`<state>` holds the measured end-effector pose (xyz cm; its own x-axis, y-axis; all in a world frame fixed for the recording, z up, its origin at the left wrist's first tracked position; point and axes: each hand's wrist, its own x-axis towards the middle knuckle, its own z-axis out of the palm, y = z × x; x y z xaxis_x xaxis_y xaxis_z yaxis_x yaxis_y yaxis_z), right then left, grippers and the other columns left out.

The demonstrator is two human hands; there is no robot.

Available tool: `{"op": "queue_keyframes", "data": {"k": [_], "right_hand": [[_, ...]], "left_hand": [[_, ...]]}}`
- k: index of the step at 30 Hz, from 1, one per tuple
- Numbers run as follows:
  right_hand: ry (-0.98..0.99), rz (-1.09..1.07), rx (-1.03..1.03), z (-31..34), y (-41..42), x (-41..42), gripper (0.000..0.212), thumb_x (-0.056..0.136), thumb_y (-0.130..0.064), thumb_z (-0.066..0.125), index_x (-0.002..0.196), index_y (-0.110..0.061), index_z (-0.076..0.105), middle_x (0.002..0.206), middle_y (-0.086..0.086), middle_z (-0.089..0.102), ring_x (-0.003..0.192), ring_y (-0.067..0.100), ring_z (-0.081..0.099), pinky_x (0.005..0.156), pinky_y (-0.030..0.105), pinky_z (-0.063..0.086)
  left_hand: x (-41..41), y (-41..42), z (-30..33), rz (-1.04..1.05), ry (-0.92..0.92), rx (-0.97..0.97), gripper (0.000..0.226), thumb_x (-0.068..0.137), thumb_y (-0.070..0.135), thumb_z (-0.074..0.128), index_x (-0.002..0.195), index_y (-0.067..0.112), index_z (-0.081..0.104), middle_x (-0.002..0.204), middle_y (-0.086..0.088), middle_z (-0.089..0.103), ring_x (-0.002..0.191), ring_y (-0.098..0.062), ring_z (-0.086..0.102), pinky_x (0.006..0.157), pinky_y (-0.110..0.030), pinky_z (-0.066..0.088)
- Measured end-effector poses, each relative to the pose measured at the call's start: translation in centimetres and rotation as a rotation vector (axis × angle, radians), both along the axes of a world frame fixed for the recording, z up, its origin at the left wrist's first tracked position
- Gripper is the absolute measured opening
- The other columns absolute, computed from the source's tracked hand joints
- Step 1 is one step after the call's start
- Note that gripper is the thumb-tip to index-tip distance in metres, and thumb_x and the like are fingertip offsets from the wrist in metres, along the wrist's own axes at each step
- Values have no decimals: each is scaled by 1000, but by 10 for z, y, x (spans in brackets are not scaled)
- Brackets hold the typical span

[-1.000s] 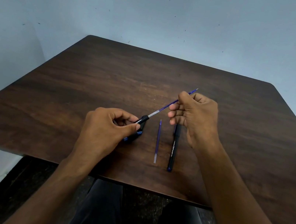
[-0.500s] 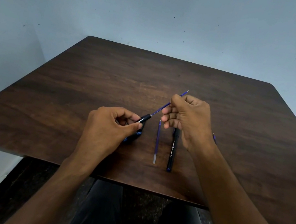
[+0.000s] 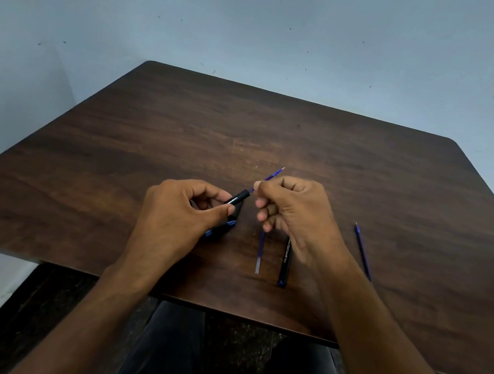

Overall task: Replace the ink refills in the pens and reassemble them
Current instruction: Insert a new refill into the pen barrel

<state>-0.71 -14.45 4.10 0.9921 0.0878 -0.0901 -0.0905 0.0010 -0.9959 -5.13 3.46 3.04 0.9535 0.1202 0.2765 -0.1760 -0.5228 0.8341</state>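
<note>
My left hand [image 3: 180,212] grips a black pen barrel [image 3: 239,199] with blue trim, its open end pointing up and right. My right hand [image 3: 293,213] pinches a blue ink refill [image 3: 273,175] that enters the barrel's mouth, only its tipped end sticking out past my fingers. A second blue refill [image 3: 259,253] lies on the table below my right hand. Beside it lies another black pen [image 3: 285,264], partly under my wrist. A third blue refill [image 3: 362,250] lies to the right of my forearm.
Everything rests on a dark brown wooden table [image 3: 280,134] against a pale blue wall. The table's near edge [image 3: 219,310] runs just above my lap; my dark trousers and a bare foot show beneath.
My right hand has pushed the refill further into the barrel, closing the gap to my left hand. The third refill on the right has come into view.
</note>
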Motion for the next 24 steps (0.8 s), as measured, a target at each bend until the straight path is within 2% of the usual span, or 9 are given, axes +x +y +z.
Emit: {"op": "queue_keyframes", "data": {"k": [4,8,14,18,24], "right_hand": [[18,6,39,4,-8,0,18,80,-18,83,77,-2,73,69,10,69,54,18,59,46,27,49],[8,-47,130,4,-13,1,21,82,-13,81,89,5,74,75,13,74,57,18,64,52,28,54],[-5,-34,139,5,-10,2,11,82,-9,80,79,-1,75,71,12,72,55,17,63,49,27,52],[-3,-28,118,7,-8,2,15,82,-9,80,82,4,74,69,11,71,55,17,62,49,27,51],[-30,-22,83,9,-2,1,16,84,-10,78,79,4,73,67,11,70,54,19,61,48,29,51]], "left_hand": [[1,3,0,23,-1,9,12,74,30,83,83,34,77,66,22,69,53,4,56,50,-9,44],[1,4,0,26,11,20,12,74,30,83,84,34,77,68,23,69,55,4,56,52,-10,45],[0,5,0,33,24,42,12,76,30,82,82,36,75,67,19,69,61,6,58,55,-7,44],[-1,5,1,38,29,56,18,76,29,81,80,42,69,71,19,69,67,5,60,57,-11,47],[-1,4,-1,86,14,77,19,79,26,79,84,41,69,80,17,68,74,2,60,62,-10,44]]}}
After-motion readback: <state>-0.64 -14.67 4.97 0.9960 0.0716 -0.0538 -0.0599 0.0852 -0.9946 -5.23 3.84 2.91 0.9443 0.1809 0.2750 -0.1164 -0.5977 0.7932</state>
